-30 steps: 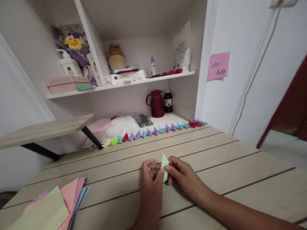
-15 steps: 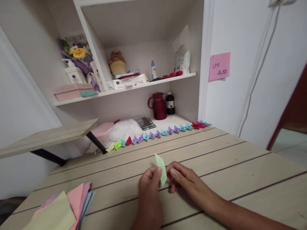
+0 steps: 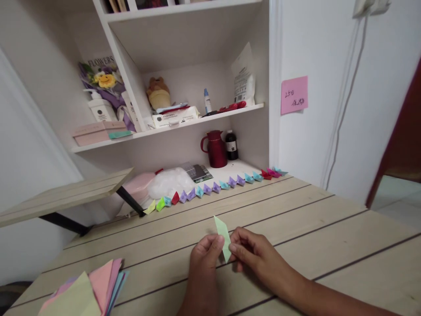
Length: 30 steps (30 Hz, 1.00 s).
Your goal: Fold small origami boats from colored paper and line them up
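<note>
Folded green paper (image 3: 222, 235), pale and matte, stands tilted at the lower middle of the frame, a slim slanted shape with a sharp upper tip and a pointed lower end. The left hand (image 3: 204, 254) has thumb and fingers clamped on its left side; the right hand (image 3: 255, 250) is curled at the right edge, thumb touching the paper (whether those fingers pinch it, I cannot tell). It is held over the table (image 3: 302, 224).

Counting along the row of paper boats (image 3: 216, 187) across the middle of the frame gives seventeen: six purple, six blue, two red, one yellow, one bright green, one magenta (the right end is crowded, so that blue could hide another). One stack of paper sheets (image 3: 74, 296), pale yellow on top with pink and blue beneath, lies at the lower left. One red jug (image 3: 217, 151) and one dark bottle (image 3: 231, 147) stand side by side behind the boats.

"FLOWERS" reads in capitals above the bouquet (image 3: 105, 81) at the upper left. One pink note (image 3: 294, 94) at the upper right bears two handwritten lines, the first beginning "25". Print on the white packet (image 3: 176, 117) and the white pouch (image 3: 244, 81) is too small to read.
</note>
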{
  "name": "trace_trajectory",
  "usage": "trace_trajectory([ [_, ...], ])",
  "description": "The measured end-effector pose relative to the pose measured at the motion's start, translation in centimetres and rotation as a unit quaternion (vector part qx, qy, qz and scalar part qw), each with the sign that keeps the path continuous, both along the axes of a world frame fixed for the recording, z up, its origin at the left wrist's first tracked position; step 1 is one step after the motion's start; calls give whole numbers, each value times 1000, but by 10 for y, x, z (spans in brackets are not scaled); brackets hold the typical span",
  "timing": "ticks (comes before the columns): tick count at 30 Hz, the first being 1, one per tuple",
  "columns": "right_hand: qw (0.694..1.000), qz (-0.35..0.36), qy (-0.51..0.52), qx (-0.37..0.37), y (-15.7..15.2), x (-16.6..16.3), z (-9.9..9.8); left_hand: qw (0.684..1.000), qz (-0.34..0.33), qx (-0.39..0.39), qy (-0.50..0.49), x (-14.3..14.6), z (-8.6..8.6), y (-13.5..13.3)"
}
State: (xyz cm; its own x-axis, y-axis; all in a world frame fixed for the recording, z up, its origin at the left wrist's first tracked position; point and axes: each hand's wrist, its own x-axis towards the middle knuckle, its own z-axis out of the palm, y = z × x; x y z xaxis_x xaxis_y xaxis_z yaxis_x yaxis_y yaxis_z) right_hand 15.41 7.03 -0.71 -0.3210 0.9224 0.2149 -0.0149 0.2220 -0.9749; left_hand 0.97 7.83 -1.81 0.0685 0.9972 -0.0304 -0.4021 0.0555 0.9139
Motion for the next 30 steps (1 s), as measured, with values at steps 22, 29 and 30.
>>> trace_trajectory([
  [22, 998, -33, 44, 10, -3, 2, 13, 998, -48, 20, 41, -7, 6, -2],
  [29, 999, -32, 44, 5, -2, 2, 13, 994, -83, 36, 55, -9, 13, -7],
  [30, 999, -32, 43, 5, -2, 2, 13, 994, -83, 38, 55, -9, 14, -8],
])
